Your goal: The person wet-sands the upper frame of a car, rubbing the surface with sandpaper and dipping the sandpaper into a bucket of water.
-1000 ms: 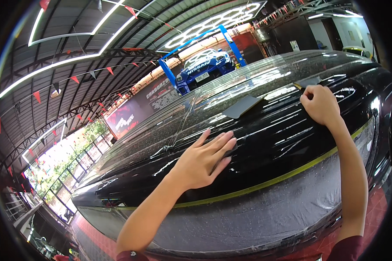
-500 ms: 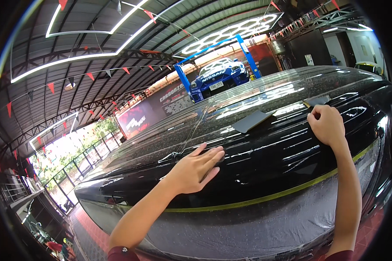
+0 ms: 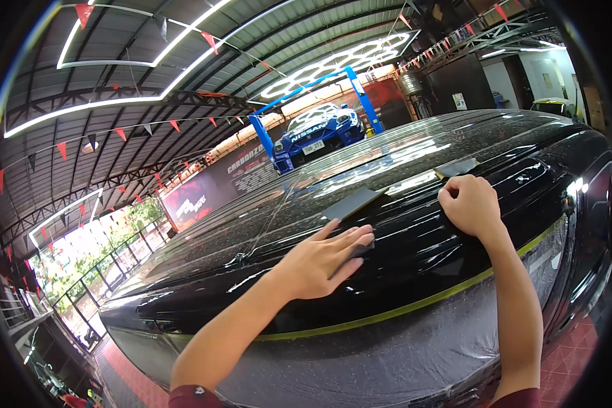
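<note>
My left hand (image 3: 325,260) lies flat on the glossy black vehicle panel (image 3: 401,265), fingers stretched forward. A small dark pad (image 3: 366,247) shows between its fingertips and thumb, mostly covered by the hand. Farther right, my right hand (image 3: 472,205) is curled into a fist over the same curved panel; what its fingers hold is hidden. Just beyond that fist lies a grey flat piece (image 3: 457,167) with a tan edge, its near end close to the knuckles. A folded dark grey sheet, like sandpaper (image 3: 351,204), rests on the panel ahead of my left hand.
Yellow-green masking tape (image 3: 387,316) runs along the panel's lower edge, above clear plastic sheeting (image 3: 360,364). Water drops speckle the ribbed roof (image 3: 299,211). A blue car (image 3: 318,139) stands behind at a blue lift post (image 3: 362,100). Reddish tiles (image 3: 132,357) cover the floor.
The view has swung to the right. Across the panel my left hand has slid rightward, and more of the dark pad shows. My right hand stays about where it was on the panel.
</note>
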`<state>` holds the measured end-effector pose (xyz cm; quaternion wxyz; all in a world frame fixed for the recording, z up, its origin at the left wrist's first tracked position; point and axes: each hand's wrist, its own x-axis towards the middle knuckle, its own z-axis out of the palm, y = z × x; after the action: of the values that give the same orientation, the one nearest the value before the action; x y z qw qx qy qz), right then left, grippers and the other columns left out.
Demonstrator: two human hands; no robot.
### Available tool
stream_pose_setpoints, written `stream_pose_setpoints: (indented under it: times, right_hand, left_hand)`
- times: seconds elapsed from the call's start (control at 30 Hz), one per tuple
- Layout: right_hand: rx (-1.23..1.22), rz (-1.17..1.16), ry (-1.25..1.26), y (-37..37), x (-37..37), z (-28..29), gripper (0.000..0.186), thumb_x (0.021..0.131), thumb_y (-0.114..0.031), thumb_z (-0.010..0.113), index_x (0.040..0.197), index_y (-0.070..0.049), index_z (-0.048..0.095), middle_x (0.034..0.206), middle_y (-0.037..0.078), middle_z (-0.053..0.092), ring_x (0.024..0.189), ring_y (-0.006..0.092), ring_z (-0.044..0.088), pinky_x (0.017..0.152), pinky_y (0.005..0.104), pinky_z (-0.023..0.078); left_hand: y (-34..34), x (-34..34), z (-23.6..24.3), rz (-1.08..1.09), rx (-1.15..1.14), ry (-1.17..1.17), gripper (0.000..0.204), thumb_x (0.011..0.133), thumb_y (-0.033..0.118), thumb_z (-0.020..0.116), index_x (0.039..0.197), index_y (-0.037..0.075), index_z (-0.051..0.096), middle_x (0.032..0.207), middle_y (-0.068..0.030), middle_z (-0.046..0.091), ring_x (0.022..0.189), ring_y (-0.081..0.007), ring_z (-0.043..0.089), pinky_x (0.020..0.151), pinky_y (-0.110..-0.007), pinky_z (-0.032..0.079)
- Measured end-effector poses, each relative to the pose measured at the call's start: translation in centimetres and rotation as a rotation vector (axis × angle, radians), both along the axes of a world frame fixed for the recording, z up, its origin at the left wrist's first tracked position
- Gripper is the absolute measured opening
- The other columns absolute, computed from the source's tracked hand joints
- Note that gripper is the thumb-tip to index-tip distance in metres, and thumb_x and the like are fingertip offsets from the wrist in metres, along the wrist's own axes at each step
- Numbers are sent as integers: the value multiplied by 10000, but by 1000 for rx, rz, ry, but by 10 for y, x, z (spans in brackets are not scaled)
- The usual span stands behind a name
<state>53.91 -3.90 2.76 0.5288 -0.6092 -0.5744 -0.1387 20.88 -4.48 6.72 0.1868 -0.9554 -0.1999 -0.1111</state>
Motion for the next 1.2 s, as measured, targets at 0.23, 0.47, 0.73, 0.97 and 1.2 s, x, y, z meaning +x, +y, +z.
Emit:
stream_pose_setpoints:
  times: [0.23, 0.47, 0.73, 0.97, 1.2]
  right_hand:
    - [71, 12, 56, -5, 6, -16, 242, 933, -266, 648, 900, -56, 764, 810, 168, 744, 847, 395, 723, 864, 480, 551]
    - [618, 296, 492, 4, 32, -29, 154, 1047, -34, 543, 1104, -21, 686, 831, 65, 679, 736, 173, 665, 669, 300, 506]
    - [600, 351, 809, -112, 111, -197, 142, 1091, -127, 535, 1118, -57, 656, 713, -62, 465, 544, -21, 332, 454, 205, 224]
    - [440, 363, 334, -143, -23, -341, 130, 868, -3, 554, 874, -38, 679, 730, 95, 672, 577, 189, 596, 555, 314, 452]
    - [-247, 410, 620, -259, -43, -521, 127, 1006, -67, 622, 1042, -37, 740, 786, 137, 691, 651, 150, 592, 595, 350, 507]
  left_hand:
    - [-32, -103, -5, 330, -89, 6, 512, 1095, 210, 497, 1581, 53, 454, 1654, -153, 468, 1537, -323, 436, 1316, -560, 221]
    - [1, 50, -3, 58, -44, -34, 481, 1109, 219, 497, 1559, 47, 495, 1636, -158, 485, 1484, -332, 489, 1316, -551, 247]
    - [-30, -92, -8, 401, -104, -62, 494, 1124, 261, 449, 1577, 66, 489, 1636, -139, 496, 1536, -304, 441, 1317, -541, 218]
    - [-4, 48, -2, 167, -62, -36, 464, 1123, 239, 449, 1552, 74, 513, 1614, -129, 524, 1506, -297, 476, 1324, -544, 212]
    - [-37, -90, -8, 392, -59, -4, 480, 1109, 217, 488, 1570, 85, 483, 1642, -124, 488, 1501, -288, 485, 1317, -548, 239]
